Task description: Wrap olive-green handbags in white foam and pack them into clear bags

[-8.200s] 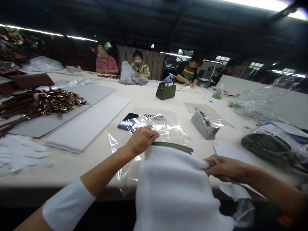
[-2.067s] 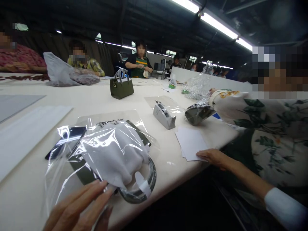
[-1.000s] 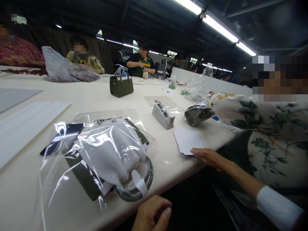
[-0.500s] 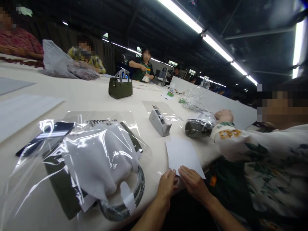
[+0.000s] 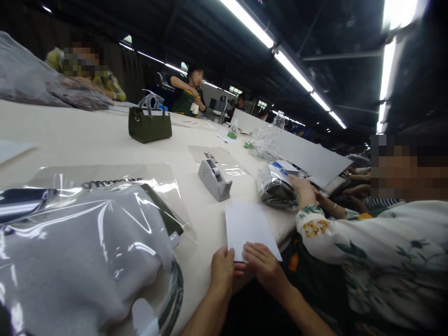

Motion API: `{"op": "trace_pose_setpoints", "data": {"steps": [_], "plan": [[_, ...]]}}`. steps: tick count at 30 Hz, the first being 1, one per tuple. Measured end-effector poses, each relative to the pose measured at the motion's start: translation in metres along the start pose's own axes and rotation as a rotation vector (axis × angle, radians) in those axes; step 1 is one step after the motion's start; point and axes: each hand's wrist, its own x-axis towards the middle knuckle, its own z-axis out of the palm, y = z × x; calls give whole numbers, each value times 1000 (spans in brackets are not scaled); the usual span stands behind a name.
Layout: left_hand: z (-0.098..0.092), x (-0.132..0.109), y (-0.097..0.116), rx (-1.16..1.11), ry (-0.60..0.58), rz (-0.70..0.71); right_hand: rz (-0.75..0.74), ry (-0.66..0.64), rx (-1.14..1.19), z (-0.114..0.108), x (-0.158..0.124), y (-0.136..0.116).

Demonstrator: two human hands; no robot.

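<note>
A white sheet of paper [image 5: 247,226] lies at the table's near edge. My left hand [image 5: 224,270] pinches its lower left corner, thumb on top and fingers beneath. My right hand [image 5: 264,268] rests on the sheet's near edge, fingers together and laid flat over it. Just beyond the paper stands a grey tape dispenser [image 5: 214,181]. To the left is a large clear plastic bag [image 5: 87,247] with a grey cloth-like wrap and dark green bag parts inside.
A small dark green handbag [image 5: 150,125] stands further back on the white table [image 5: 94,135]. At the right, a person in a floral sleeve [image 5: 317,224] handles a plastic-wrapped item [image 5: 278,186]. Crumpled clear plastic [image 5: 264,142] lies behind it. Other people sit or stand across the table.
The view has shifted, with table items now further left and the plastic bag looking closer. My left hand now holds the paper's corner. The neighbouring person's hand has moved over the wrapped item.
</note>
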Motion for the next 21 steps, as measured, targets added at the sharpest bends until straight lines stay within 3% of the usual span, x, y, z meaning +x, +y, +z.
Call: {"op": "trace_pose_setpoints", "data": {"steps": [4, 7, 12, 18, 21], "plan": [[-11, -17, -5, 48, -11, 115, 372, 199, -80, -22, 20, 30], [-22, -36, -13, 97, -68, 205, 470, 221, -73, -39, 48, 60], [-38, -53, -21, 137, -69, 262, 328, 96, 94, -57, 76, 73], [-49, -58, -29, 61, 19, 209, 92, 326, -29, -79, 66, 33], [-49, -62, -31, -25, 73, 179, -54, 335, -138, -98, 63, 10]]}}
